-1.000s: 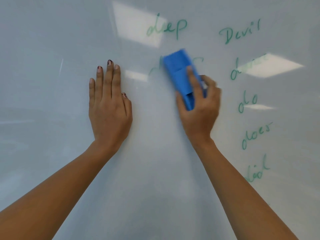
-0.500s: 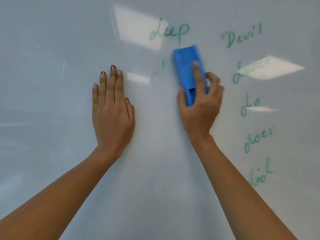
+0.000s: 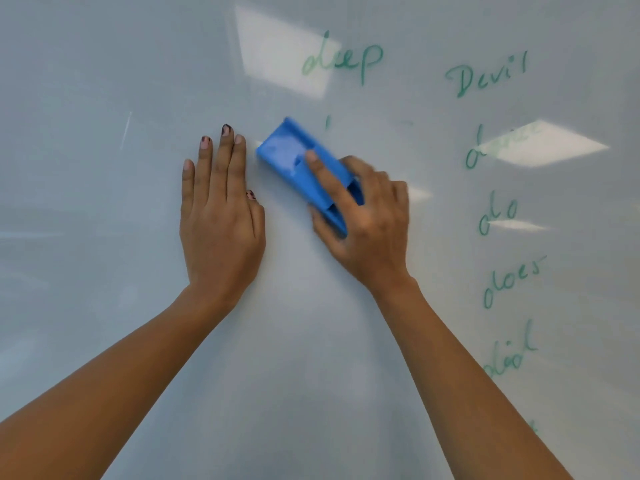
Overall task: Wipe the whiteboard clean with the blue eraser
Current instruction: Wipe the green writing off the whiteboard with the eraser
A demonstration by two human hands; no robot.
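The whiteboard (image 3: 104, 306) fills the view. My right hand (image 3: 367, 220) grips the blue eraser (image 3: 294, 157) and holds it against the board, tilted with its top end up-left, close to my left fingertips. My left hand (image 3: 221, 209) rests flat on the board with straight fingers. Green words remain: "deep" (image 3: 343, 58) above the eraser and a column down the right, "Devil" (image 3: 485, 77), a faded word (image 3: 498, 143), "do" (image 3: 497, 214), "does" (image 3: 512, 282), "did" (image 3: 512, 355). A small green stroke (image 3: 327, 123) sits just right of the eraser's top.
Bright ceiling-light reflections lie on the board at the top middle (image 3: 280, 53) and at the right (image 3: 550, 147). The left and lower areas of the board carry no writing.
The eraser swept from right of centre down and left, and tilted toward my left hand. The word under "deep" is now wiped to a small stroke. My left hand stayed put.
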